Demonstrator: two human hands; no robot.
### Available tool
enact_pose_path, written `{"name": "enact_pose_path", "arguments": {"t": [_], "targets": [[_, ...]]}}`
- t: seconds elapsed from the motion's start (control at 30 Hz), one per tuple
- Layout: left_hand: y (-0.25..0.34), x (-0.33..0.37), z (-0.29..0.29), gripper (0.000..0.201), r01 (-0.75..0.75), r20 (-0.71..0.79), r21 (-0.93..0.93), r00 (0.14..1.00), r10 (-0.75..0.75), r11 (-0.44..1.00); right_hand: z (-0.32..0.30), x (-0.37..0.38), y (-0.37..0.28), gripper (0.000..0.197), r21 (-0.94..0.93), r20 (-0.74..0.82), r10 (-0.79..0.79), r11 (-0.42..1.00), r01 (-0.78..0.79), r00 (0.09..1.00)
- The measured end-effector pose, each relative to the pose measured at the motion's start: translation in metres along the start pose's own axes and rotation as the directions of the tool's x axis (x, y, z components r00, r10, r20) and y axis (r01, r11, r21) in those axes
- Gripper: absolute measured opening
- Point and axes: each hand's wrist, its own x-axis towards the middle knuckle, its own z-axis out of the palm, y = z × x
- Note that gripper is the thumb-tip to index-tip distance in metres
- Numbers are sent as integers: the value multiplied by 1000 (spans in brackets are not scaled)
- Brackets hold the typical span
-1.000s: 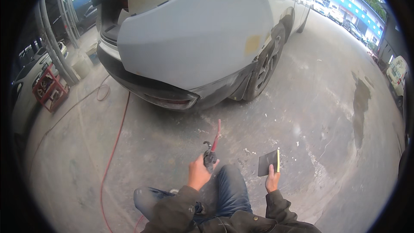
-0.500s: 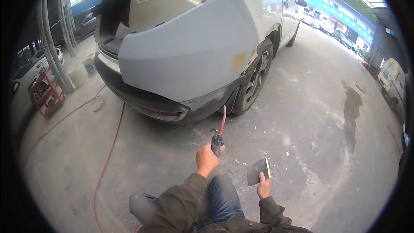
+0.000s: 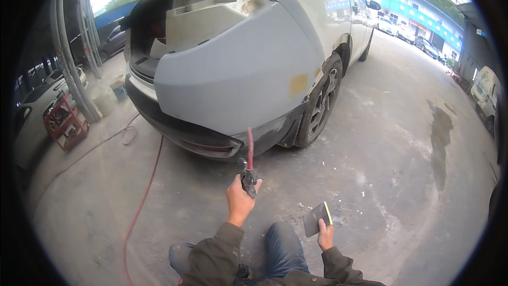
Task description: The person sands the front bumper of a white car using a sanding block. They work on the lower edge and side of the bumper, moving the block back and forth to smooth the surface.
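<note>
Over stained concrete workshop floor [image 3: 391, 122], gripping red-nozzled blow gun [image 3: 248, 181] in left hand [image 3: 239, 198], black yellow-edged sanding pad [image 3: 315, 219] in right hand [image 3: 325, 237].

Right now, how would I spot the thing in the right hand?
Start at the large grey-panelled car ahead, then look down to the right hand. It holds a flat dark pad, whose yellow edge sets it apart from the red-nozzled tool in the left hand.

From my remote seat, the rear panel [image 3: 233, 82] looks smooth and matt, the door [image 3: 358, 17] glossy, the bumper [image 3: 272, 131] dull plastic, the floor [image 3: 381, 180] rough concrete. I see a matt-bodied nozzle tool [image 3: 248, 182], a matt pad [image 3: 314, 218] and denim trousers [image 3: 286, 246].
</note>
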Motion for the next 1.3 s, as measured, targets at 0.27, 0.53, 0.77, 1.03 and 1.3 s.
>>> {"name": "enact_pose_path", "arguments": {"t": [0.27,0.53,0.77,1.03,1.3], "targets": [[-28,-15,-8,34,-53,45,18,998,53,998,13,1,14,48,-43,26,-69,997,70,997],[-85,-31,-26,30,111,-136,60,985,-102,992,12,1,15,52,-196,81,17,981,-1,997],[-122,-72,-22,30,128,-73,96,990,-121,987,55,0,37,57,-42,109,-12,999,17,994],[-182,-68,-60,22,202,-217,-180,946,-239,963,77,72,-81,52,-170,170,-89,978,119,981],[-300,-8,-198,23,235,-587,34,791,-171,971,208,176,-334,63,67,-129,-852,503,862,508]]}}
